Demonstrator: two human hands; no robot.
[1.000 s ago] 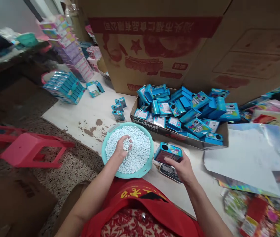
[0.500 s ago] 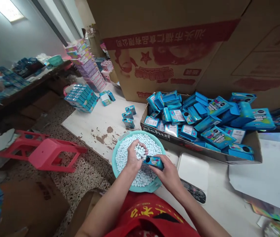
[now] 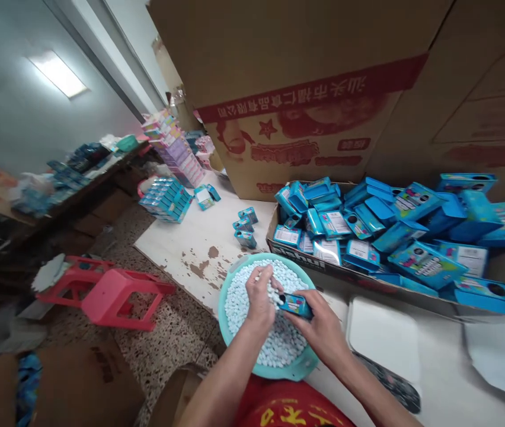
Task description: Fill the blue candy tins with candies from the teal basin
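The left hand point(image 3: 261, 296) is cupped over the bowl point(image 3: 224, 320), its fingers curled around some of the white pellets point(image 3: 279, 350). The right hand point(image 3: 323, 323) is clamped on a blue packet point(image 3: 296, 305), thumb on the near side and fingers on the far side. The packet lies tilted over the right part of the bowl, its end with the dark round spot turned toward the left hand. A few pellets sit between the left fingers and that end; they seem to be at the spot, though the view is too small to tell whether any are going in.

The bowl is pale green, holds a broad layer of pellets and stands on the white counter point(image 3: 176, 243), close to the person's red apron point(image 3: 294, 409). Just beyond it and to the right, a cardboard tray point(image 3: 368, 283) is heaped with more blue packets, lying at all angles. Three small boxes point(image 3: 244, 228) stand in a row on the counter beyond the bowl, with a block of stacked boxes point(image 3: 166, 198) farther left. A scale point(image 3: 383, 335) with a white top lies right of the bowl, partly behind the right forearm. Red stools point(image 3: 114, 296) stand on the floor at the left.
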